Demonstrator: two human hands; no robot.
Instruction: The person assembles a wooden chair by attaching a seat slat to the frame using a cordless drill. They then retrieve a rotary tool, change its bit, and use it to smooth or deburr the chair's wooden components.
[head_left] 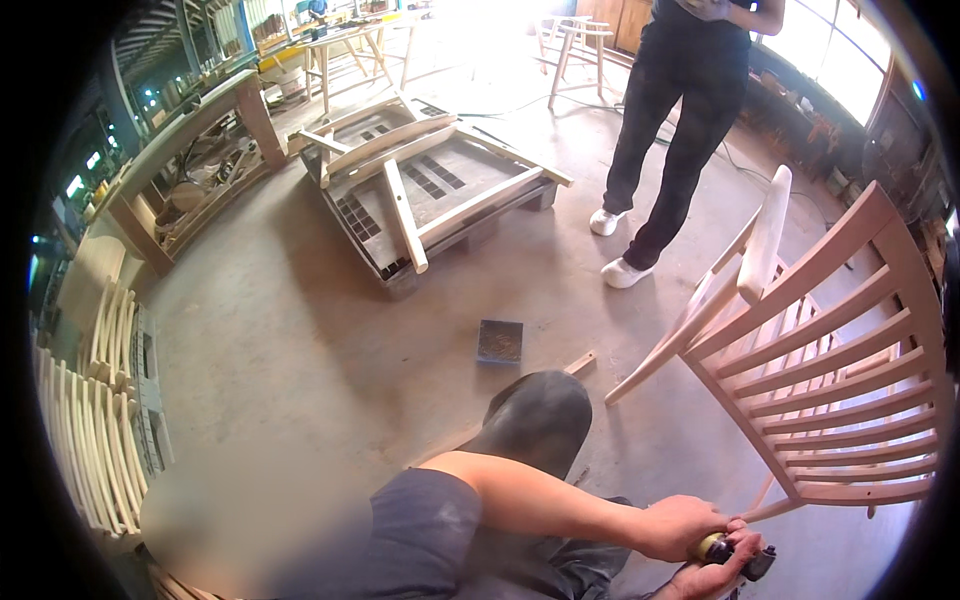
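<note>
My left hand and right hand meet at the bottom right of the frame, both wrapped around a small dark tool with a yellowish grip; what kind of tool I cannot tell, since my fingers cover most of it. Just right of it a pale wooden chair lies tipped over, filling the right side. My bent knee sits at centre bottom. Ahead of it a small square tray and a short wood strip lie on the concrete floor. A pallet with wooden parts sits at upper centre, another person's legs to its right. Curved slats stack along the left edge. The lower left is blurred.
</note>
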